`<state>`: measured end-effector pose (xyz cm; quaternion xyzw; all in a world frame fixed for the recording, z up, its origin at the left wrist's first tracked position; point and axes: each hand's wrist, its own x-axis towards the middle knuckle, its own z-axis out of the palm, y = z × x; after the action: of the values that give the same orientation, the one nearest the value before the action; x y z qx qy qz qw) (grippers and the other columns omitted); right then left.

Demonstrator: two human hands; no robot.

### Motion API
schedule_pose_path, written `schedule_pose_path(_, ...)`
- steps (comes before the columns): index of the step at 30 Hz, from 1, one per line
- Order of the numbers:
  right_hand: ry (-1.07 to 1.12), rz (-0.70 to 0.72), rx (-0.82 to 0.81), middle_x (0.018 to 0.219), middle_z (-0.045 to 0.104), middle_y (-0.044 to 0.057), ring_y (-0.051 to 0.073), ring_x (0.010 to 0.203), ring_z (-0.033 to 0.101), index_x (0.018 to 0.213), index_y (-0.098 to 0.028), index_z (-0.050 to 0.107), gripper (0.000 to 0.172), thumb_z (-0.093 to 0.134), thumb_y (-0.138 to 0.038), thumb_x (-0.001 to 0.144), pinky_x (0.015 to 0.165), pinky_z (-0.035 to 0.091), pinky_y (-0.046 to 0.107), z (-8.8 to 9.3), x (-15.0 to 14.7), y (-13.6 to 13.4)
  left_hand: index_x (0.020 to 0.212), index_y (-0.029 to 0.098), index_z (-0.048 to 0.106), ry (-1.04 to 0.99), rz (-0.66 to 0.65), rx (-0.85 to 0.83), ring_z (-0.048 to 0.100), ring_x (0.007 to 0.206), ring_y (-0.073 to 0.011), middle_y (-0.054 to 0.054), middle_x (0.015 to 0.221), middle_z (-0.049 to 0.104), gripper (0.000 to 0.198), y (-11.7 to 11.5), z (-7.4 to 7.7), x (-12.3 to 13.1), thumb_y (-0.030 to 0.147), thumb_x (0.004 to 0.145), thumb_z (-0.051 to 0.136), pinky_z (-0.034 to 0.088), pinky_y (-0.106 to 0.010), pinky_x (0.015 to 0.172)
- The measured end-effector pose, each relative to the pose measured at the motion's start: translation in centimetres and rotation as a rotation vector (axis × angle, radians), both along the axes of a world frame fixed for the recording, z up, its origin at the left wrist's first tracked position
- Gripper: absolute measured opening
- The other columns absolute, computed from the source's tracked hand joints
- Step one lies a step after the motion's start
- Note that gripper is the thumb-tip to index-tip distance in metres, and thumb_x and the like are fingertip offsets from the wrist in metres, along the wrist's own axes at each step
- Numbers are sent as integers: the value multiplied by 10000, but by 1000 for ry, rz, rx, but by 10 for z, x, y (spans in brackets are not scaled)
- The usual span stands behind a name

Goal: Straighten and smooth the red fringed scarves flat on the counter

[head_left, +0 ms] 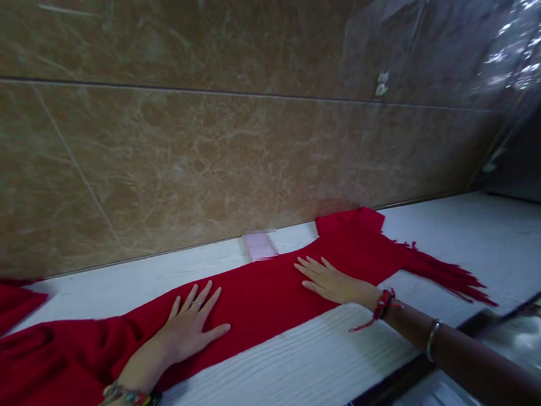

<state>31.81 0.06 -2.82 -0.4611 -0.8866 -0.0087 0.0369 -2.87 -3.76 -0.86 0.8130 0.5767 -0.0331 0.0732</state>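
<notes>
A long red scarf (260, 298) stretches across the white counter, its fringed end lying to the right. My left hand (193, 326) rests palm down on it, fingers spread. To the right, my right hand (327, 279) also lies flat on the cloth with its fingers apart. Between the two hands the scarf is smooth. Left of my left hand it bunches into folds and runs out of view. Near the fringe, part of the red cloth bends back toward the wall.
Brown marbled tiles (191, 159) form the wall behind the white counter (275, 360). A small blurred pinkish card or packet (260, 245) lies against the wall. White hooks or sockets (382, 84) are on the wall at right. Below the counter's front edge are unclear glassy items.
</notes>
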Motion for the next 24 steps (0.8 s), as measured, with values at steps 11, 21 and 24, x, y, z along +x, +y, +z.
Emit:
schedule_pose_path(11, -88, -340, 179, 1401, 252, 142, 309, 1284, 177, 1338, -117, 292, 501, 262, -366, 904, 978, 177, 584, 18, 73, 18, 1349, 272, 173, 22, 18, 56, 87, 1300, -318, -28, 1428, 131, 747, 8, -9, -5, 680, 745, 336, 129, -547, 1026)
schedule_pose_path(21, 128, 311, -95, 1439, 154, 77, 230, 1315, 53, 1377, -161, 181, 562, 220, -463, 905, 1043, 111, 496, 34, -85, -33, 1364, 247, 183, 23, -28, 39, 82, 1308, -303, -69, 1437, 129, 686, -2, -1, 5, 625, 803, 300, 126, -541, 1020)
schedule_pose_path(24, 131, 380, -172, 1438, 153, 74, 230, 1315, 58, 1378, -163, 183, 577, 230, -479, 897, 1050, 104, 481, 28, -115, -34, 1361, 244, 217, 0, -57, 56, 94, 1313, -267, -68, 1443, 135, 610, 1, 4, -6, 540, 839, 333, 172, -461, 1037)
